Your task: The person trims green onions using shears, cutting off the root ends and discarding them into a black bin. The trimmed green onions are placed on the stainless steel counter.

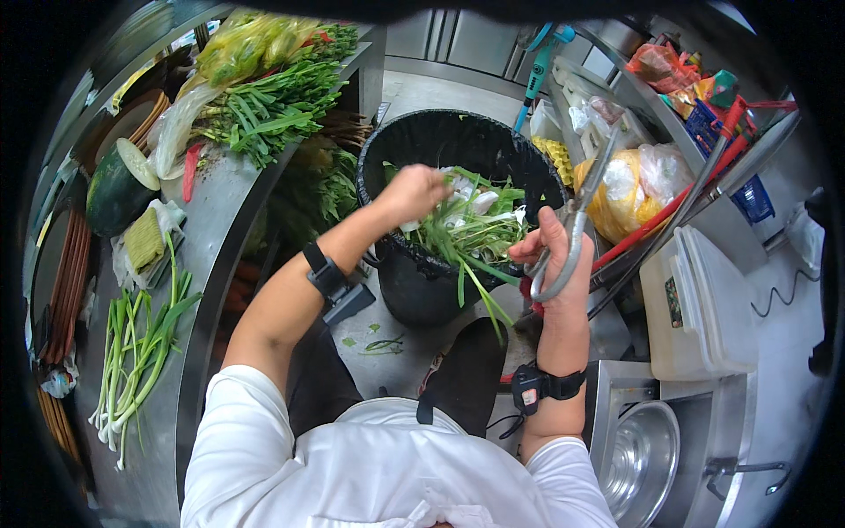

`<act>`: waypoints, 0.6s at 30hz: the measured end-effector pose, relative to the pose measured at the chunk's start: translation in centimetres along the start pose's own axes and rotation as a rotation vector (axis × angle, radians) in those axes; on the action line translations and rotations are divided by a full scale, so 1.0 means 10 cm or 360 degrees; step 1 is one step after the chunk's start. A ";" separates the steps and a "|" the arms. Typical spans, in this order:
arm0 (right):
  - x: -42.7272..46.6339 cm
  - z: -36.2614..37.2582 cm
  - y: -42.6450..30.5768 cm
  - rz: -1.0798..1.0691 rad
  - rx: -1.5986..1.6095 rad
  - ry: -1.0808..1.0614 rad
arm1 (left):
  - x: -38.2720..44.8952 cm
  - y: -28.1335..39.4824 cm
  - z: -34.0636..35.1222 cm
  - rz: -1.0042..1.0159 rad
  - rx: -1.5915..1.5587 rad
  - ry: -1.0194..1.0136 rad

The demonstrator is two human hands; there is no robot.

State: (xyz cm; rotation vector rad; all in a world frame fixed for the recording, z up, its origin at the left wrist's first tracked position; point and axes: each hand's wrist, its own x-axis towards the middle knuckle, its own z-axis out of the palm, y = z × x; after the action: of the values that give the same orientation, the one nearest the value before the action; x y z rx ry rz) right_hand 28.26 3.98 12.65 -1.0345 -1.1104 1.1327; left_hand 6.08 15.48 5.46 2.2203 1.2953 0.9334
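Note:
Over a black bin [412, 290] lined with a black bag, my left hand [417, 193] is blurred, its fingers curled. It appears closed around green leafy stalks [439, 234], whose long leaves droop past the bin's near rim. My right hand [571, 264] holds metal scissors [575, 231] by the handles at the bin's right side. The blades point up and away from me; whether they are parted is unclear. Cut greens and white scraps [478, 204] lie inside the bin.
Scallions [135, 356], a green cloth [144, 241], a cut winter melon [122, 188] and bundled greens [280, 105] lie on the left steel counter [211, 231]. To the right are a red-handled tool [686, 204], a plastic container [696, 307] and a steel basin [640, 462]. Leaf bits [383, 344] dot the floor.

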 end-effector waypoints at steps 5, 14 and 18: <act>0.19 0.19 0.12 0.0070 0.0131 -0.0017 | 0.11 0.33 -0.55 -0.0056 -0.0604 0.0355; 0.53 0.59 0.76 0.0502 0.0752 -0.0193 | -0.57 0.88 -0.38 0.0492 -0.0420 0.0325; 0.56 0.53 0.81 0.0340 0.0597 -0.0179 | -0.86 0.89 -0.23 0.0830 -0.0237 0.0226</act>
State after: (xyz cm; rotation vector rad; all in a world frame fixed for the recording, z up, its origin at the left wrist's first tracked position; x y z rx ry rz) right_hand 22.25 10.88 6.21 -0.8131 -0.8424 1.5197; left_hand 6.81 3.60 9.71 2.4501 0.6687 1.3420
